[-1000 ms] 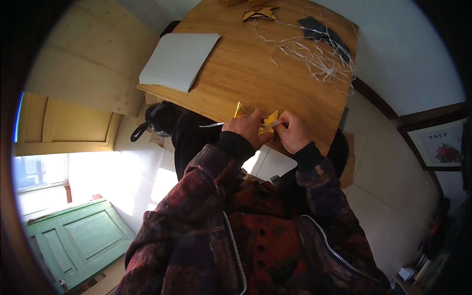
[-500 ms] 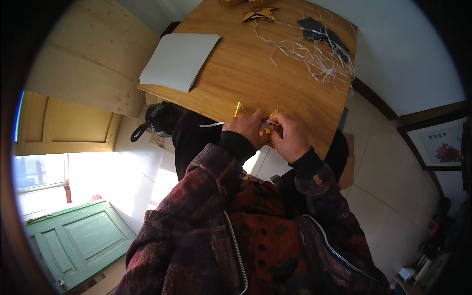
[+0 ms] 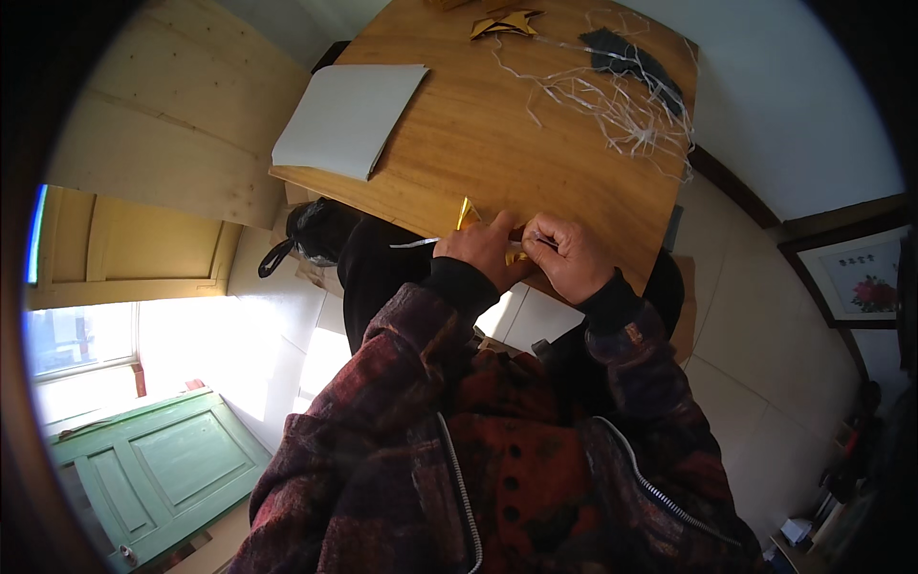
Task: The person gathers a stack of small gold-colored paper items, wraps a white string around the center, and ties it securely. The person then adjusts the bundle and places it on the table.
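Just over the table's near edge, my left hand is closed around a piece of folded shiny gold paper. One pointed gold tip sticks up beyond its fingers, and a bit of gold shows below them. The loose end of a white plastic strip juts out to the left of that hand. Right beside it, my right hand is closed in a pinch, with a pale bit of the strip between thumb and forefinger. Fingers hide most of the gold paper and how the strip runs through it.
At the table's far end lies a gold paper star. White plastic strips sprawl over the right side, by a dark grey cloth. Light grey sheets lie at the left edge. A black bag sits below.
My right hand has shifted slightly to the right and turned, still pinched. The gold tip beside its fingers is now out of sight. My left hand has stayed in place.
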### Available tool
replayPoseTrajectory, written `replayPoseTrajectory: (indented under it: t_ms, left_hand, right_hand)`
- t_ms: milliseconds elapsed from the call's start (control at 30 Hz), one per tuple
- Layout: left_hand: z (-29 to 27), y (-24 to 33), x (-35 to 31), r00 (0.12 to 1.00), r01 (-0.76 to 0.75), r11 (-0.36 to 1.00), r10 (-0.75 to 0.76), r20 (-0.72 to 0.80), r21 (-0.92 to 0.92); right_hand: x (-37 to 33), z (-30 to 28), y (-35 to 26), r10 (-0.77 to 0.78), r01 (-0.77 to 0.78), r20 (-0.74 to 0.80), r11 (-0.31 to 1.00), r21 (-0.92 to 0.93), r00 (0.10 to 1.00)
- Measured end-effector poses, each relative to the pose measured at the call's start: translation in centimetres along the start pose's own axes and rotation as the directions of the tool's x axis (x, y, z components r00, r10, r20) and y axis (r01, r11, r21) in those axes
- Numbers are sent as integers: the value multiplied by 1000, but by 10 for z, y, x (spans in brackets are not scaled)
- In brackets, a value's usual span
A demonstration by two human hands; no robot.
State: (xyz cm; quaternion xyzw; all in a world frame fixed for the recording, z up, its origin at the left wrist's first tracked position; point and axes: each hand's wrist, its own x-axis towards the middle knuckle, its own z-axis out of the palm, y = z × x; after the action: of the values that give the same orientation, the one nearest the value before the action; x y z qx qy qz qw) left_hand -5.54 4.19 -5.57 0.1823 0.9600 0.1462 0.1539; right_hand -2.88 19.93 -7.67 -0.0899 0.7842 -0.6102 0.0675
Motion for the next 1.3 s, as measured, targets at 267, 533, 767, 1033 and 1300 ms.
replayPoseTrajectory:
  t_ms: [267,533,767,1033,1300]
  left_hand:
    - [6,-4,2,1000,-17,996,15,-19,-84]
    - [-3,1,0,999,19,999,-18,39,-37]
    - [-5,1,0,999,45,997,-43,29,-69]
    - [0,1,2,998,68,997,-67,18,-43]
    - [4,-1,2,999,39,999,-39,-2,-11]
  right_hand:
    - [-9,-12,6,-33,32,-52,999,-25,998]
    - [-5,-4,-3,-51,54,-111,998,20,992]
    - [14,9,-17,-89,86,-112,996,-35,990]
    - [20,10,-18,2,2,22,987,-159,1000]
    - [32,5,-12,20,-8,140,996,-90,990]
